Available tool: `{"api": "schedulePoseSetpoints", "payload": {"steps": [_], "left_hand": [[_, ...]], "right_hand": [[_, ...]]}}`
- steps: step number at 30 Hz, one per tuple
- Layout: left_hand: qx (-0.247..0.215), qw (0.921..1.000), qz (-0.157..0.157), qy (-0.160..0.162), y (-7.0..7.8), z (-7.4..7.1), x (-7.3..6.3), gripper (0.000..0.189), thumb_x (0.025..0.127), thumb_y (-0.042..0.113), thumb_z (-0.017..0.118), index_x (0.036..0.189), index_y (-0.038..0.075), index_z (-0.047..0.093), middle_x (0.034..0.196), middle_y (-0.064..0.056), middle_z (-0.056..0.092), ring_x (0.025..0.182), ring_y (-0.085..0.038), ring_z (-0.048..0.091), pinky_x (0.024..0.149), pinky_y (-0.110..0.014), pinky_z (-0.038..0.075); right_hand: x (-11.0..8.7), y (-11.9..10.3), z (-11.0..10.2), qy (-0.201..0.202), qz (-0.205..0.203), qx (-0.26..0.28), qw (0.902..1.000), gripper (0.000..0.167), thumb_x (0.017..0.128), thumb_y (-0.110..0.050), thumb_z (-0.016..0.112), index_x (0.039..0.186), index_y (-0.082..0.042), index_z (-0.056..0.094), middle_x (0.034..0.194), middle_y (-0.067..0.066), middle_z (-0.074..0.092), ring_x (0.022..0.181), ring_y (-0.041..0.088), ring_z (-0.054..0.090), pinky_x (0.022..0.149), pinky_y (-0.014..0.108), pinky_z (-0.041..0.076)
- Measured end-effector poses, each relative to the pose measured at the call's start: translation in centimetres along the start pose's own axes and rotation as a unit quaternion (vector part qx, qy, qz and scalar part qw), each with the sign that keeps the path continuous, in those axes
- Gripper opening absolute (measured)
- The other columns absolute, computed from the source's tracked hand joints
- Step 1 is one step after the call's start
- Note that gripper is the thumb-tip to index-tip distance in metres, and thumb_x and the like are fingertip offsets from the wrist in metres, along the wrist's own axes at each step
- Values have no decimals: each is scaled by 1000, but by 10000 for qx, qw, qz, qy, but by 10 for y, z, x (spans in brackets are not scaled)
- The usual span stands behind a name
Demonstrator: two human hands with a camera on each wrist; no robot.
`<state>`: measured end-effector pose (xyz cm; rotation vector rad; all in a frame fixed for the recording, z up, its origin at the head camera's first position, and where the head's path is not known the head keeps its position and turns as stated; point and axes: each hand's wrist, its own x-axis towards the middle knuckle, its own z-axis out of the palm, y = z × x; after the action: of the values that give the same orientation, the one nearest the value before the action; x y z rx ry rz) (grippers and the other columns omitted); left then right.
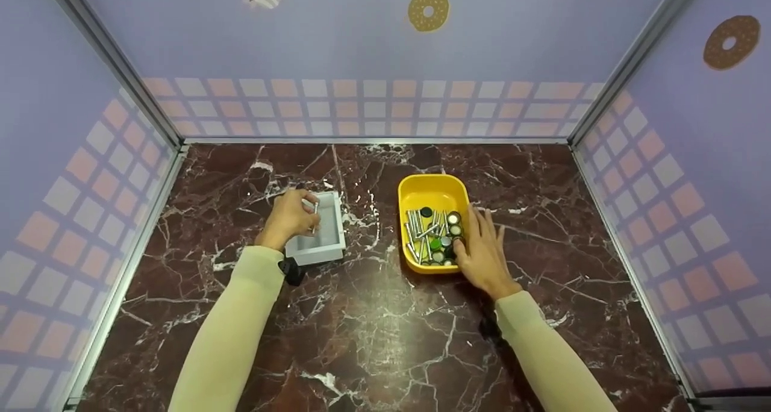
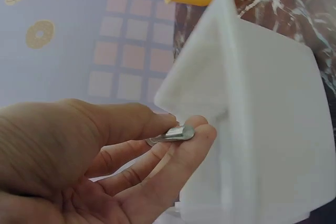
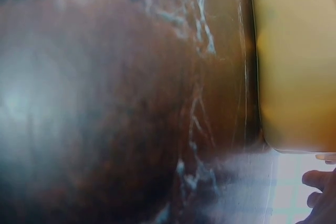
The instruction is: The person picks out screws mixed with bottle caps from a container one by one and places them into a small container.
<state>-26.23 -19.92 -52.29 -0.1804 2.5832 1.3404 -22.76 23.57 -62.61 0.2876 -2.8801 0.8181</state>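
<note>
My left hand (image 1: 290, 218) pinches a slim metal bolt (image 2: 178, 133) between thumb and fingertips. The bolt's round shiny end faces the wrist camera. Hand and bolt are over the left part of a white rectangular box (image 1: 340, 222), partly hiding its inside. On the other side, my right hand (image 1: 483, 255) rests at the right wall of a yellow container (image 1: 424, 184), its fingers fairly straight along the outside and the thumb at the rim. Inside the container lie several metal bolts (image 1: 415, 225) and several round bottle caps (image 1: 454, 218), one of them a green cap (image 1: 435, 244).
Both containers stand on a dark red marbled tabletop (image 1: 385, 315), with a gap between them. Patterned panels enclose the table at the back (image 1: 361, 50), left (image 1: 66, 177) and right (image 1: 680, 177). Metal strips run along the panels' lower edges.
</note>
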Motion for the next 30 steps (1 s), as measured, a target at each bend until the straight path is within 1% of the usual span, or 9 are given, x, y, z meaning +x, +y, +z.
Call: {"api": "schedulePoseSetpoints", "payload": {"steps": [4, 8, 11, 14, 20, 22, 26, 28, 30], "left_hand": [[359, 9993, 21, 60, -1, 3, -1, 50, 95, -6, 68, 145, -9, 71, 123, -30, 77, 77, -20, 81, 64, -25, 69], [622, 9980, 61, 84, -3, 6, -3, 50, 94, -6, 68, 144, -10, 72, 109, -22, 79, 72, -19, 81, 61, -22, 65], [783, 9968, 101, 75, -5, 8, -2, 48, 94, -6, 70, 141, -9, 73, 99, -17, 81, 64, -12, 76, 57, -20, 61], [918, 9957, 71, 58, -7, 9, 0, 47, 93, -5, 70, 139, -8, 74, 94, -15, 83, 59, -8, 71, 55, -19, 57], [915, 9956, -199, -50, -5, 13, 4, 53, 91, -6, 69, 144, -7, 72, 98, -22, 86, 70, -20, 81, 65, -29, 68], [925, 9956, -156, -35, -5, 13, 4, 54, 92, -7, 67, 145, -8, 70, 99, -24, 88, 65, -19, 80, 61, -27, 66], [1032, 9945, 102, 133, -4, 13, 4, 53, 91, -6, 64, 143, -9, 72, 93, -21, 88, 55, -8, 68, 52, -18, 54], [1099, 9933, 259, 254, -3, 14, 3, 51, 91, -5, 65, 141, -8, 74, 94, -21, 88, 57, -9, 69, 52, -18, 51], [1173, 9915, 413, 369, 0, 14, 1, 47, 93, -2, 67, 139, -6, 76, 98, -21, 88, 63, -13, 74, 59, -21, 52]], "right_hand": [[0, 1, 0, 36, -6, -38, 10000, 87, 111, -27, 61, 186, -7, 22, 189, 27, 33, 180, 56, 18, 140, 88, 8], [0, 1, 0, 35, -11, -65, 10000, 87, 111, -27, 60, 186, -8, 22, 189, 26, 33, 180, 57, 17, 139, 90, 9], [0, 0, 0, 31, -4, -71, 10000, 87, 111, -27, 60, 186, -8, 22, 189, 26, 33, 179, 57, 17, 139, 89, 8], [0, 0, 0, 57, 13, -66, 10000, 86, 111, -26, 60, 186, -8, 23, 189, 26, 33, 179, 58, 17, 139, 90, 8], [0, 3, -2, 72, 67, -56, 9999, 86, 111, -26, 60, 186, -7, 23, 189, 26, 34, 180, 57, 16, 139, 89, 7], [0, 3, -2, 56, 72, -66, 9999, 86, 111, -26, 60, 186, -7, 23, 189, 26, 33, 180, 57, 15, 139, 89, 7], [0, 3, -1, 34, 70, -119, 9999, 85, 112, -27, 59, 186, -8, 22, 189, 26, 33, 180, 57, 16, 139, 89, 7], [0, 2, -1, 21, 75, -132, 9999, 86, 112, -27, 59, 186, -7, 22, 189, 27, 32, 180, 57, 15, 139, 88, 7], [0, 2, 0, 18, 73, -150, 9999, 86, 112, -28, 59, 186, -6, 22, 189, 28, 31, 180, 56, 16, 140, 88, 8]]}}
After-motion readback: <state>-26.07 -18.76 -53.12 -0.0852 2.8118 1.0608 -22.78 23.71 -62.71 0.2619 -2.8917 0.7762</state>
